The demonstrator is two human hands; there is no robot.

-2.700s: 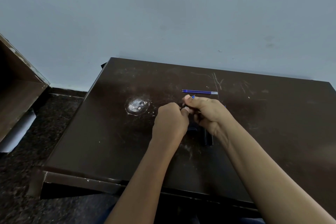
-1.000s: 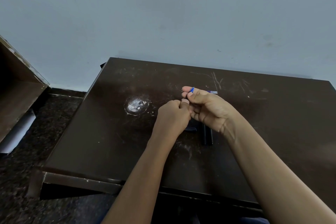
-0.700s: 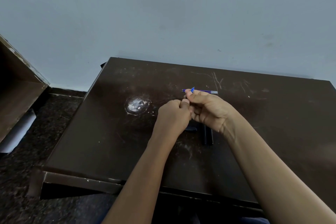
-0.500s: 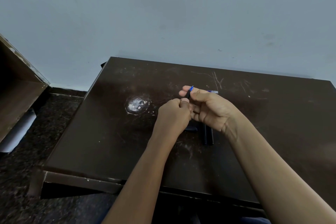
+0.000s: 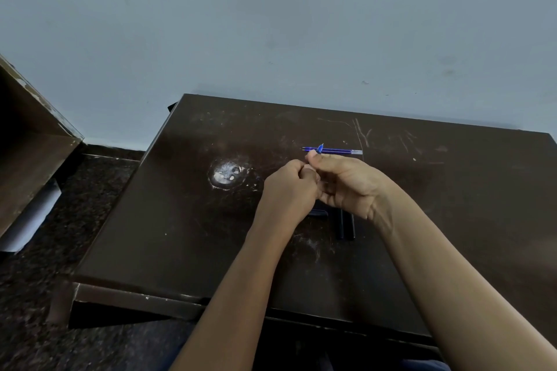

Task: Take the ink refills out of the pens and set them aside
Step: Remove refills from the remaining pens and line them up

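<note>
- Although its dark brown top shines, the table (image 5: pixel 180 235) is scuffed: fine pale scratches cross the far side, and a round whitish worn patch (image 5: pixel 226 175) sits left of centre.
- 1 ink refill (image 5: pixel 340 151), a thin straight blue tube with a clear right end, lies flat on the table just beyond the hands, running left to right.
- The right hand (image 5: pixel 349 184) has its fingers curled, with thumb and forefinger pinching a pen (image 5: pixel 320 147). Only the pen's pointed blue tip shows, sticking up past the fingertips and overlapping the refill in this view.
- The left hand (image 5: pixel 289 187) is balled into a fist, its thumb pressed against the right hand's fingers. Whatever lies inside the fist is hidden, so I cannot tell whether it grips the pen's lower end.
- Both hands are held together over the middle of the table.
- 2 slim black tubes (image 5: pixel 346 226) lie side by side on the table, their far ends covered by the right wrist.
- 1 short black piece (image 5: pixel 319 213) peeks out between the wrists.
- Behind the table stands a matt pale blue wall (image 5: pixel 271 39).
- To the left are a dark speckled stone floor (image 5: pixel 90 190), a worn wooden cabinet (image 5: pixel 30 159) and a white sheet (image 5: pixel 33 217) beneath it.
</note>
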